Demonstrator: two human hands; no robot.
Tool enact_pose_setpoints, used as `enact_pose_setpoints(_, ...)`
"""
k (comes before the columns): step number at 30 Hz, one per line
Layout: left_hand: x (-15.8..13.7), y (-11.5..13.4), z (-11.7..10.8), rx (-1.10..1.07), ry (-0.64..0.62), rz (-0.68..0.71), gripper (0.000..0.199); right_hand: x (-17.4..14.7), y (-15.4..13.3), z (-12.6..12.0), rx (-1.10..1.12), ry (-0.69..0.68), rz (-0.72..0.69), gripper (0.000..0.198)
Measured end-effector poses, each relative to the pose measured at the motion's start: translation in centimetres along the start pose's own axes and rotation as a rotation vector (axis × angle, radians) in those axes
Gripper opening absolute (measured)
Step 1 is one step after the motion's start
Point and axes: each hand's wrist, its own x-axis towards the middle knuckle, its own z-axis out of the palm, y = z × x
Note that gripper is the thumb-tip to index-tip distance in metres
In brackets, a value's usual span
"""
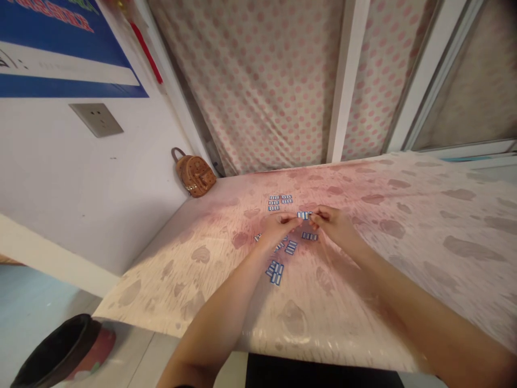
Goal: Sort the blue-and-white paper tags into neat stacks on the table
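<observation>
Between both hands, a little above the table, is a small strip with white rectangles edged in blue (pixel 305 215). My left hand (pixel 278 227) pinches its left end between thumb and fingertips. The other end is pinched by my right hand (pixel 328 221). Similar strips lie in a neat group (pixel 273 203) beyond my left hand, with a second block (pixel 286 199) just to its right. One strip (pixel 309 236) rests below the held one. Nearer me are a loose strip (pixel 291 248) and an overlapping pile (pixel 275 272). My left hand and wrist partly hide several more. Their print is too small to read.
A patterned cover lies over the table (pixel 404 280). A small brown backpack-shaped bag (pixel 196 175) stands at the far left corner, against the white wall. Dotted curtains (pixel 274 91) hang behind the table. A dark-rimmed bin (pixel 60 350) stands on the floor at lower left.
</observation>
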Motion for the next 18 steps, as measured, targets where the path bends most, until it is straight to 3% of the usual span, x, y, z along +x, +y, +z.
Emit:
enact_pose_setpoints(3, -0.4, -0.3, 0.4, 0.313, 0.048, 0.094, 0.021, 0.4, 0.3, -0.4, 0.035, 0.074, -0.007, 0.018)
enact_pose_setpoints(8, -0.7, -0.6, 1.2, 0.679, 0.004, 0.091, 0.017, 0.7, 0.4, -0.8, 0.083, 0.161, 0.009, 0.021)
enact_pose_setpoints(11, -0.5, -0.7, 1.4, 0.718, 0.008, 0.072, 0.017, 0.6, 0.2, -0.8, 0.082, 0.174, 0.023, 0.022)
enact_pose_setpoints(18, -0.5, -0.9, 1.8, 0.545, -0.008, -0.017, 0.007, 0.7, 0.3, -0.6, 0.069, 0.181, 0.032, 0.023)
